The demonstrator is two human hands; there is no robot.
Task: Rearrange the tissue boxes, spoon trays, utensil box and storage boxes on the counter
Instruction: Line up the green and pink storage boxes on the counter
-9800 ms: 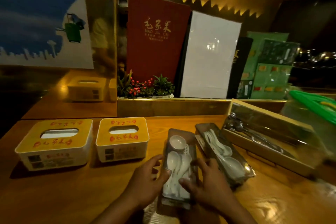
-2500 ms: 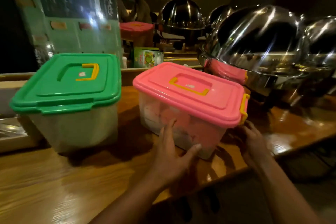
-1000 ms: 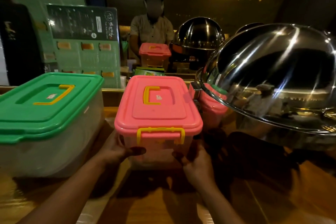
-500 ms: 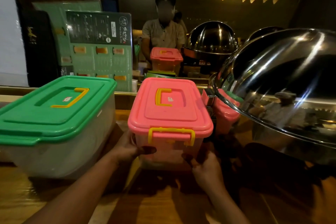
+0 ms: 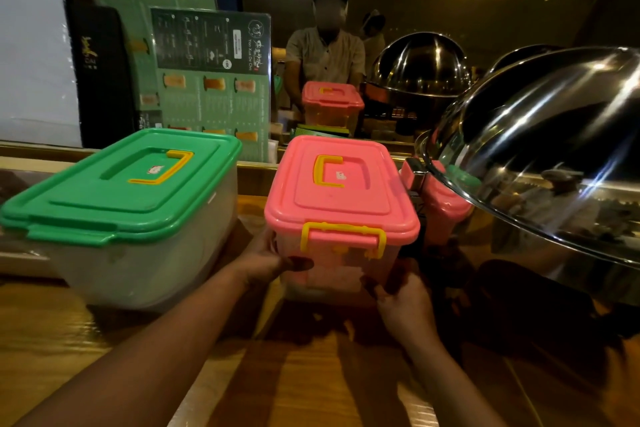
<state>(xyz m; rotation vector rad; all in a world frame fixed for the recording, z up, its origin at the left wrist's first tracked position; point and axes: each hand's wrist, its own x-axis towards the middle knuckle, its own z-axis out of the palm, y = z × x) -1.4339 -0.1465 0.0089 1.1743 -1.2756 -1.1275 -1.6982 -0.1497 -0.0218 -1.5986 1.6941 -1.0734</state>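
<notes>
The steel chafing-dish dome (image 5: 540,149) is looming right of the pink-lidded storage box (image 5: 341,208); the green-lidded storage box (image 5: 121,208) is sitting to its left, both on the wooden counter (image 5: 311,374). The pink box's long axis is running away from the person, latch nearest. The left hand (image 5: 266,262) and right hand (image 5: 401,302) are clasping its near lower corners. Lid stickers are unreadable.

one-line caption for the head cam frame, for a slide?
Both hands, left hand and right hand, grip the pink-lidded storage box beside the green-lidded storage box.
</notes>
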